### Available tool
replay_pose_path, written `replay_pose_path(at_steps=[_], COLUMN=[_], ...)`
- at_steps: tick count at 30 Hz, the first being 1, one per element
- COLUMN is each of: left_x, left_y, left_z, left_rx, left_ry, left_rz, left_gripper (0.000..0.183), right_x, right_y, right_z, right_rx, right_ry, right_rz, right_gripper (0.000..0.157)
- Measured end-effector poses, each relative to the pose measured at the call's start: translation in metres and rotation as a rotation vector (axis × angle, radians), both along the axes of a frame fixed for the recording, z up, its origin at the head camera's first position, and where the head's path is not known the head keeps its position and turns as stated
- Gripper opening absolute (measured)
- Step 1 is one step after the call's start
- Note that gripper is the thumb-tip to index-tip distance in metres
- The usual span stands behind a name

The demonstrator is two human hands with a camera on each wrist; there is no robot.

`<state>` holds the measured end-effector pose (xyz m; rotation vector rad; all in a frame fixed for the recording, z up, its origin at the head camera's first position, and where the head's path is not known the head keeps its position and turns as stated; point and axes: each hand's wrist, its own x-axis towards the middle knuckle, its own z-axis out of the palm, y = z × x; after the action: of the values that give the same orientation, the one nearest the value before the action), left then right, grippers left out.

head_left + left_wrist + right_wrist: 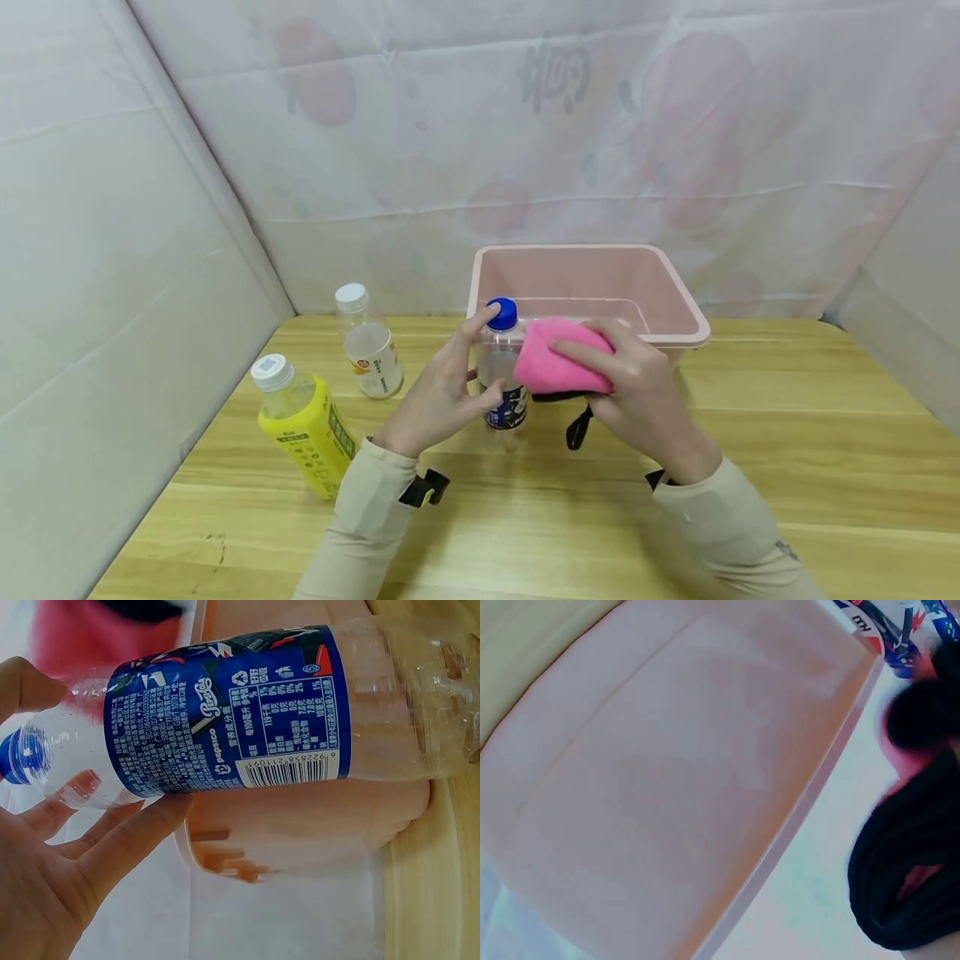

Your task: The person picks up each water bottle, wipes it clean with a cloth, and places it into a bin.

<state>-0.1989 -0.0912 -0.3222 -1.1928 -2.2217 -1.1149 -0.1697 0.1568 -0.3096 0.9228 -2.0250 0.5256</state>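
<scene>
The left hand (442, 392) holds a blue-capped bottle (511, 405) and the right hand (643, 393) grips a pink cloth (557, 368), both in front of the tub (573, 273).

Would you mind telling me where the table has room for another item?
The widest bare patch of table lies right of the pink bin and right sleeve; another, between it and the left sleeve. It is crowded before the bin: left hand, right hand, blue-capped bottle, pink item. The yellow bottle and clear white-capped bottle crowd the left.
</scene>
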Motion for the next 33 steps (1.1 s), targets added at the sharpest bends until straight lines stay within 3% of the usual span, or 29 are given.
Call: replay_pose_path(at_steps=[4,16,25,33], left_x=[0.0,0.001,-0.001,0.0], left_y=[0.0,0.0,-0.004,-0.018], left_z=[0.0,0.001,0.004,0.011], left_rx=[-0.007,-0.009,-0.022,0.064], left_ry=[0.025,0.044,0.081,-0.032], left_rz=[0.007,0.008,0.005,-0.059], left_gripper=[0.084,0.082,0.084,0.088], right_x=[0.0,-0.001,-0.001,-0.002], right_y=[-0.003,-0.002,0.014,0.036], right_z=[0.0,0.0,0.004,0.005], right_rx=[-0.098,-0.082,0.031,0.21], right_ry=[0.015,0.0,-0.074,-0.264], right_rz=[0.019,0.003,-0.015,-0.056], right_gripper=[0.06,0.063,0.065,0.062])
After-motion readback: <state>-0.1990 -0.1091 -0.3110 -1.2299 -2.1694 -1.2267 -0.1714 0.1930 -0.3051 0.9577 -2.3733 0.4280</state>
